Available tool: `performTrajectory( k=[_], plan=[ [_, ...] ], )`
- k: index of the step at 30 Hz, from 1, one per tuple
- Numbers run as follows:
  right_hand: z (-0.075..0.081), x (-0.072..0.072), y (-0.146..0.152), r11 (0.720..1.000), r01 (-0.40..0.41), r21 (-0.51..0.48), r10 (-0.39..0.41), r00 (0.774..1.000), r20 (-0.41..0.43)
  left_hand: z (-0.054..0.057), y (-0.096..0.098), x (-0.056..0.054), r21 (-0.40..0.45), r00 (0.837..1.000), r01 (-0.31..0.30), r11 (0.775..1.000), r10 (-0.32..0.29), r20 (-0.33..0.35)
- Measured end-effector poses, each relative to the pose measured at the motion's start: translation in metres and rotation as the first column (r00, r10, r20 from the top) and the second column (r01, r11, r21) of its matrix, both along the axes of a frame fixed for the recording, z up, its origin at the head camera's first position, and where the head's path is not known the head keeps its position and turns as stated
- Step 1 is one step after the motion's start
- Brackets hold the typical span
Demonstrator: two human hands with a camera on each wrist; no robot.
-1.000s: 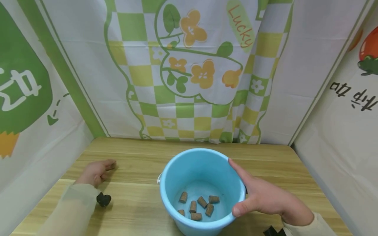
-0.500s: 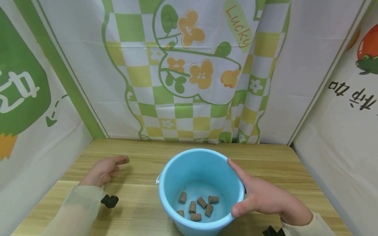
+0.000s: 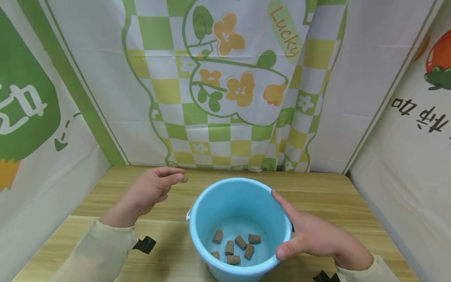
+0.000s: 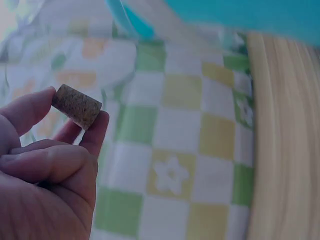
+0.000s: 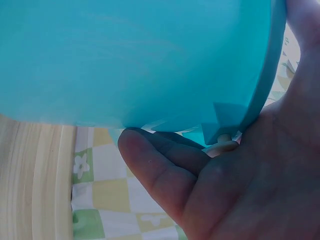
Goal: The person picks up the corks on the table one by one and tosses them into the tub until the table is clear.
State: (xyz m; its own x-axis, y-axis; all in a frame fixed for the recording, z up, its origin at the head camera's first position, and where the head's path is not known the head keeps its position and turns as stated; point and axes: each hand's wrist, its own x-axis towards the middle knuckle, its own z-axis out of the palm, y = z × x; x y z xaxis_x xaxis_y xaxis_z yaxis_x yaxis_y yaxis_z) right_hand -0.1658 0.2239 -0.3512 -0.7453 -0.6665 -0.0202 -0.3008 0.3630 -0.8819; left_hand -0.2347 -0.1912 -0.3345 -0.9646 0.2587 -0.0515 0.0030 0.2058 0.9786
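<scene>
A small brown cork (image 4: pixel 77 106) is pinched between the thumb and fingertips of my left hand (image 3: pixel 151 190), up and to the left of a light blue bucket (image 3: pixel 202 239). In the head view the fingers mostly cover this cork. My right hand (image 3: pixel 313 235) grips the bucket's right side, thumb over the near rim and a finger along the far rim. The right wrist view has the other fingers (image 5: pixel 155 170) against the outer wall, close to the handle joint. Several similar corks (image 3: pixel 240 241) lie scattered on the bucket's floor.
The bucket stands on a wood-grain table (image 3: pixel 169 231). Behind the table hangs a green and yellow checked cloth (image 3: pixel 218 133). White printed panels stand at left (image 3: pixel 84 156) and right (image 3: pixel 398 164). The bucket's handle end (image 3: pixel 188 214) sticks out at its left.
My left hand has risen from the table's left side and moved right and away from me, toward the bucket, with the cork. The right hand and bucket have stayed in place.
</scene>
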Motion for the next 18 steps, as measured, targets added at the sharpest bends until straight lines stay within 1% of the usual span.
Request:
performTrajectory(
  k=[3,8,13,18],
  plan=[
    [0.000,0.000,0.000,1.000,-0.006,-0.004,0.006,1.000,0.001,0.010,0.014,0.010,-0.035,0.999,0.032,0.999,-0.033,-0.030],
    [0.000,0.000,0.000,1.000,-0.008,-0.006,0.008,1.000,0.005,0.021,0.028,0.023,-0.099,0.994,0.073,0.992,-0.081,-0.078],
    [0.001,0.000,0.000,1.000,-0.005,0.002,0.005,1.000,0.001,0.027,0.039,0.032,-0.125,0.990,0.085,0.988,-0.099,-0.102],
    [0.001,0.001,0.001,1.000,-0.015,-0.011,0.015,1.000,-0.001,0.030,0.049,0.040,-0.189,0.979,0.113,0.975,-0.141,-0.145]
  ],
)
